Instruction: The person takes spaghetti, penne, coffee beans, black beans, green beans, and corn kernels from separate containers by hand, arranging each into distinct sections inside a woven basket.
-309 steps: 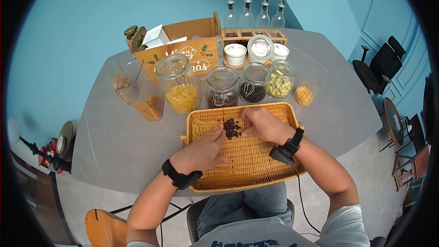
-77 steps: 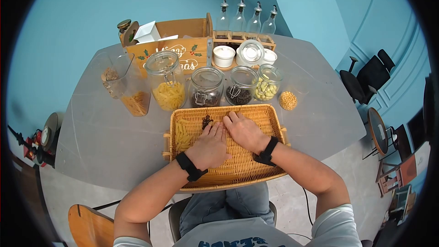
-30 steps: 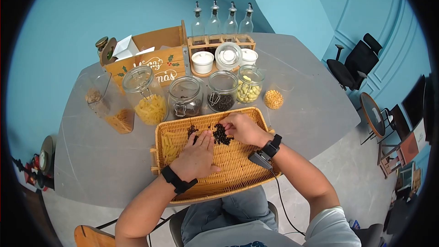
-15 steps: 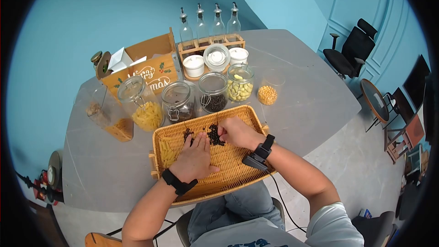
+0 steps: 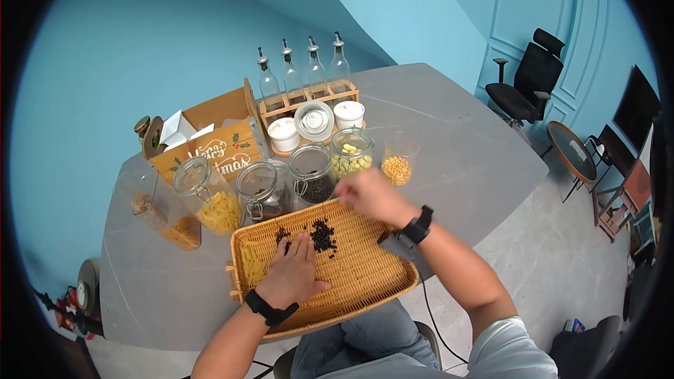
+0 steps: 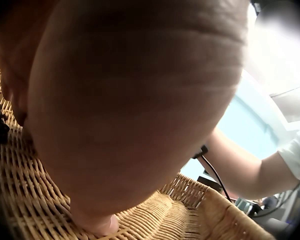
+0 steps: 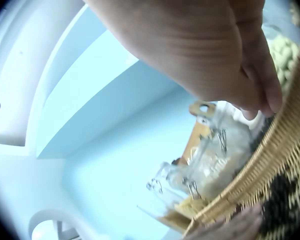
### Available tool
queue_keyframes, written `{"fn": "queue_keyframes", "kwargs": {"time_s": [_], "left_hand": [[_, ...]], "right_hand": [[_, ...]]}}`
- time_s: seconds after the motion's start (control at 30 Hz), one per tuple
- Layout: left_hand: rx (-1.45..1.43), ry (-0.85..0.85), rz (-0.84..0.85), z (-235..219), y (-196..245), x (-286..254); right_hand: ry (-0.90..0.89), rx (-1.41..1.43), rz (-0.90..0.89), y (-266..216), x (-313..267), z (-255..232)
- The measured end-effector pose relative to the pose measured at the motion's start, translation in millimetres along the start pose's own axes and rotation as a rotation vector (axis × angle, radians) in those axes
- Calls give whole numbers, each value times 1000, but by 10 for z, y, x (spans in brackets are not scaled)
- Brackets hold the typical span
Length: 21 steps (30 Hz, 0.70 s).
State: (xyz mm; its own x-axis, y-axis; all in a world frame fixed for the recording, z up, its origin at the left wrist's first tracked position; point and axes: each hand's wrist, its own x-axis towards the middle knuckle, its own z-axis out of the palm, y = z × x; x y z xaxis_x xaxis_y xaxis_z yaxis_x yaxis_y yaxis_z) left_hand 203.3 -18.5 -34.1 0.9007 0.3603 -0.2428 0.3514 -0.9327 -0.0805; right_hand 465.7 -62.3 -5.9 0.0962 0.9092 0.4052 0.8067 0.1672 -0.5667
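Observation:
A wicker basket (image 5: pixel 365 281) lies on the grey table in front of me. In it are a pile of dark beans (image 5: pixel 323 236), a smaller dark clump (image 5: pixel 282 235) and penne pasta (image 5: pixel 253 267) at its left end. My left hand (image 5: pixel 293 267) lies flat on the weave, its fingertips just left of the bean pile. My right hand (image 5: pixel 365 193) is raised over the basket's far rim, blurred, close to the black-bean jar (image 5: pixel 312 175). In the right wrist view its fingers (image 7: pixel 260 95) are bunched, pointing down above the rim (image 7: pixel 270 155); whatever they may hold is hidden.
Behind the basket stand a pasta jar (image 5: pixel 210 200), a dark-filled jar (image 5: pixel 261 193), a pale-bean jar (image 5: pixel 351 154), a glass of corn (image 5: pixel 397 165) and a tall container (image 5: pixel 165 214). Farther back are a wooden crate (image 5: pixel 203 144), white pots (image 5: pixel 284 133) and a bottle rack (image 5: pixel 302 77).
My right hand has lifted off the dark bean pile and moved away toward the far rim and the jars. The left hand stays flat on the basket. The head view has shifted.

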Motion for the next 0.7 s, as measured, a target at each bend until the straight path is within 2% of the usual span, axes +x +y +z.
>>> {"fn": "queue_keyframes", "kwargs": {"time_s": [0.07,0.13,0.17,0.2,0.23,0.27,0.3,0.37,0.43,0.5,0.53,0.57,0.63,0.67,0.7], "left_hand": [[-8,46,-14,-137,-10,-2],[-15,83,-15,-416,-4,11],[-51,158,-14,-673,18,62],[-88,233,-14,-872,24,157],[-86,233,-15,-967,15,308],[-64,420,40,-1016,-7,497],[-41,607,96,-1039,-44,678],[-37,596,82,-999,-152,1065],[-40,583,73,-945,-241,1300],[-66,452,55,-902,-296,1412],[-75,444,59,-915,-320,1420],[-115,414,69,-949,-348,1399],[-174,370,65,-939,-383,1385],[-182,381,84,-910,-394,1375],[-184,398,102,-905,-413,1370]], "right_hand": [[151,-59,16,-38,247,-377],[161,-114,36,195,547,-554],[163,-111,39,340,702,-565],[56,-262,54,478,875,-533],[-52,-413,67,533,993,-497],[-151,-446,144,449,1055,-490],[-147,-443,143,397,1135,-456],[-450,-597,293,314,1297,-390],[-552,-619,397,356,1447,-344],[-583,-541,540,158,1479,-494],[-580,-528,592,296,1545,-432],[-705,-578,570,321,1584,-437],[-806,-461,567,586,1647,-316],[-702,-618,504,550,1696,-212],[-930,-385,602,611,1652,-335]]}}
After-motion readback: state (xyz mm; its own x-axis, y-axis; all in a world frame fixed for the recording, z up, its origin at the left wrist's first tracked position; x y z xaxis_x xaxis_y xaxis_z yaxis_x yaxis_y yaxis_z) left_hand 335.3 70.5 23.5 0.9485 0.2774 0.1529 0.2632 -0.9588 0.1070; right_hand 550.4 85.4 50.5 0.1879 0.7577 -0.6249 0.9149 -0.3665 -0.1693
